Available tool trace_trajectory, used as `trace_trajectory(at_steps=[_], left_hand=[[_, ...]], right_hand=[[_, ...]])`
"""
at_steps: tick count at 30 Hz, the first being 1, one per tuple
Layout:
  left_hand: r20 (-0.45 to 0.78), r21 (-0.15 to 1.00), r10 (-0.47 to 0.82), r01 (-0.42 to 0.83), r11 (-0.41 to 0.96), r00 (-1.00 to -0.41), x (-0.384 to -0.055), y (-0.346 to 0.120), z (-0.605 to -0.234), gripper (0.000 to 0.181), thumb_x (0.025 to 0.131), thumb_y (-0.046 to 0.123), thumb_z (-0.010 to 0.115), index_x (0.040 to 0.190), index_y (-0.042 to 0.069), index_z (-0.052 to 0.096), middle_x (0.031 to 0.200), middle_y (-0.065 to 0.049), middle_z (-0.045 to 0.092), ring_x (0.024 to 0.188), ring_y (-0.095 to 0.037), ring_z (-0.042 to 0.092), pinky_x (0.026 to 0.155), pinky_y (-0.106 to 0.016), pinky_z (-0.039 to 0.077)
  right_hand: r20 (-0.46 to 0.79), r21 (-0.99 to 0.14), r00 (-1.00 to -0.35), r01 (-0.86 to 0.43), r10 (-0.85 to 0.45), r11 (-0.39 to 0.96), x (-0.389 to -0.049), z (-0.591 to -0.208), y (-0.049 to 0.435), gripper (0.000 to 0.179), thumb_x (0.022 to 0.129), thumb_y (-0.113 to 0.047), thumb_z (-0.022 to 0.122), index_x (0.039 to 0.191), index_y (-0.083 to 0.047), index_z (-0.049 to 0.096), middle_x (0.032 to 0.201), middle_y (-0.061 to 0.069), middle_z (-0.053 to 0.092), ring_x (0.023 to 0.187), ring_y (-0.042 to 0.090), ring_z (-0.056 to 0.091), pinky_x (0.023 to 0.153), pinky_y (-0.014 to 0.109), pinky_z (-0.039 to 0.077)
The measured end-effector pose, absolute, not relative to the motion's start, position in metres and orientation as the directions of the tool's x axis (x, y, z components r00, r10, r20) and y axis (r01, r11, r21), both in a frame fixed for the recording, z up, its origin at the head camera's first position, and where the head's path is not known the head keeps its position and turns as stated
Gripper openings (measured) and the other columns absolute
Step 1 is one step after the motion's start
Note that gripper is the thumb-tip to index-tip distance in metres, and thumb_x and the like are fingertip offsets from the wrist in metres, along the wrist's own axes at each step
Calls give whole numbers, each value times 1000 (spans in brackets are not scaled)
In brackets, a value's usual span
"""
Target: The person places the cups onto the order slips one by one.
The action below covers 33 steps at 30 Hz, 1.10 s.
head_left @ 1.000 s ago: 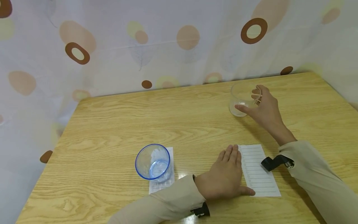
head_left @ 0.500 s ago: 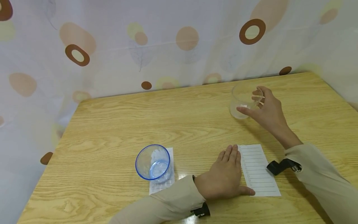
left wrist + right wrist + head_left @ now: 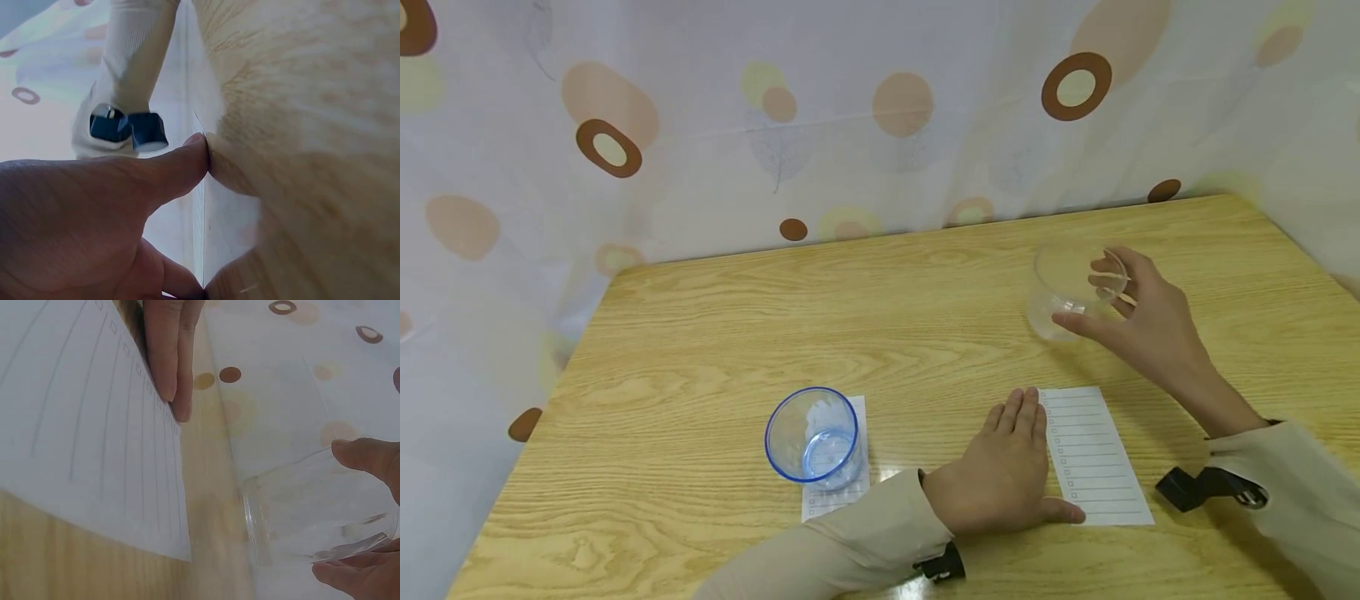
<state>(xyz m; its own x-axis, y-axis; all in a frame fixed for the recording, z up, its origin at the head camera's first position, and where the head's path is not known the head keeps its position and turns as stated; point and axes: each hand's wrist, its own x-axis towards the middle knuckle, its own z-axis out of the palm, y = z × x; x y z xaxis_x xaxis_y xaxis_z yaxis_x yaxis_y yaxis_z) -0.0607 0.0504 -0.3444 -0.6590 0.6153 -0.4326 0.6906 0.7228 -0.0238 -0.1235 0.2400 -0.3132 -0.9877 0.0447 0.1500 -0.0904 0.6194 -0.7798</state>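
My right hand [image 3: 1150,325] grips a clear glass cup [image 3: 1047,304] from its right side, thumb in front and fingers behind. The cup is upright, close over the table beyond the right-hand paper. In the right wrist view, thumb and fingers lie on opposite sides of the glass wall. My left hand [image 3: 1000,475] lies flat with straight fingers along the left edge of a lined checklist sheet [image 3: 1097,458]. Its thumb reaches over the sheet's lower left corner. The left wrist view has that thumb [image 3: 178,165] touching down at the paper's edge.
A blue-rimmed clear cup [image 3: 811,446] stands on a second lined sheet [image 3: 860,417], left of my left forearm. The wooden table [image 3: 700,333] runs back to a white patterned curtain [image 3: 700,108]. Black wrist cameras hang under both sleeves.
My right hand has drawn the clear glass cup nearer to me and slightly right, and the right sleeve has shifted off the sheet's side. My left hand has stayed put.
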Motion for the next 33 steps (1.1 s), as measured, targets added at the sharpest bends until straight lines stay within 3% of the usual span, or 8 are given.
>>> trace_trajectory(at_steps=[4, 8, 11, 33], left_hand=[[-436, -25, 615, 692, 721, -657, -61, 50, -344, 103, 82, 81, 32, 155, 10, 12, 161, -7, 0, 147, -21, -2, 117, -30, 12], [-435, -28, 617, 694, 719, -656, -61, 51, -343, 103, 82, 81, 32, 155, 10, 13, 161, -8, 0, 147, -21, -2, 117, -30, 11], [-435, -35, 614, 694, 719, -659, -61, 51, -343, 104, 82, 81, 32, 155, 10, 13, 161, -8, 1, 147, -21, -1, 117, -30, 12], [-410, -20, 627, 694, 720, -662, -60, 48, -342, 104, 82, 81, 34, 154, 9, 15, 161, -8, 4, 147, -20, 1, 117, -29, 14]], right_hand=[[150, -769, -988, -91, 40, 633, -112, -312, 242, 92, 80, -30, 81, 150, -6, 26, 143, 21, 42, 131, 44, 41, 101, 53, 37], [155, -759, -987, -91, 43, 644, -100, -313, 247, 92, 80, -30, 81, 151, -9, 26, 140, 20, 47, 131, 45, 41, 102, 20, 39], [156, -758, -987, -90, 46, 645, -93, -314, 251, 93, 80, -28, 80, 152, -10, 25, 140, 20, 46, 130, 46, 41, 87, -1, 33], [185, -725, -982, -105, 46, 680, -62, -319, 261, 93, 80, -22, 81, 153, -12, 25, 139, 23, 48, 126, 50, 42, 83, -4, 28]])
